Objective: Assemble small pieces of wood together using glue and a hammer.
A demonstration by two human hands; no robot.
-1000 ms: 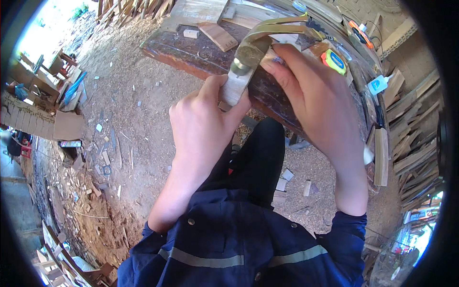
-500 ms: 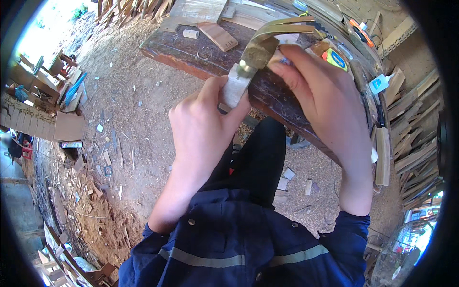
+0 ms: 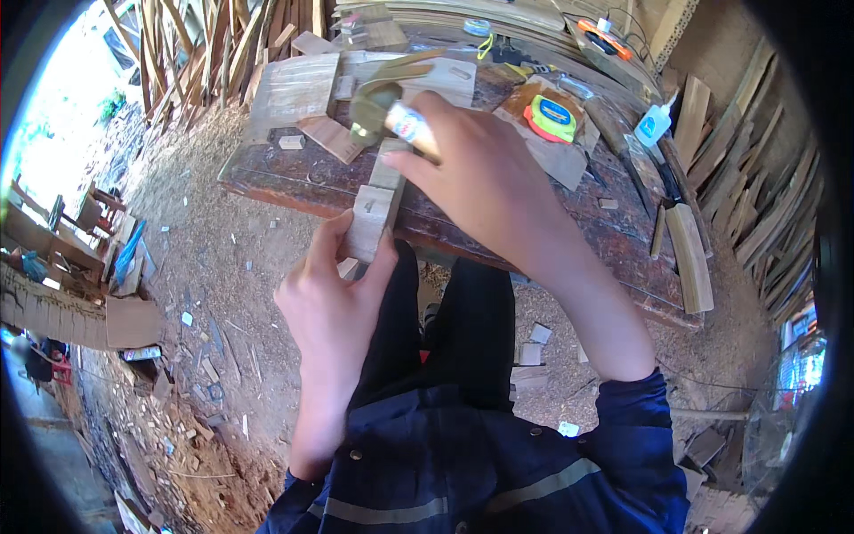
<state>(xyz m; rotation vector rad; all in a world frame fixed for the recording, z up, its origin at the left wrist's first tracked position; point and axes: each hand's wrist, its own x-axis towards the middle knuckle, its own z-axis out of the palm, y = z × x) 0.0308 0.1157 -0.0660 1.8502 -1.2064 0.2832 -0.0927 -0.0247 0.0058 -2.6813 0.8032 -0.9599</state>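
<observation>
A pale wooden block (image 3: 371,209) is pinched between the thumb and fingers of my left hand (image 3: 325,289), at the near edge of the dark workbench (image 3: 294,191). A second length of wood (image 3: 387,165) lines up with its far end; I cannot tell whether the two are joined. My right hand (image 3: 467,156) grips a claw hammer (image 3: 381,105) by its handle, close to the head. The hammer head is just beyond the wood, its claw toward the far side. My right fingers hide most of the handle.
On the bench lie flat boards (image 3: 294,89), an angled wood offcut (image 3: 331,136), a small block (image 3: 291,142), a yellow-pink tape measure (image 3: 551,117) and a white glue bottle (image 3: 654,123). Wood strips (image 3: 756,196) are stacked at the right. Scraps and sawdust cover the floor (image 3: 240,276).
The hammer head has come off the block held in my left hand and now hangs past its far end. My view has shifted, showing more of the bench.
</observation>
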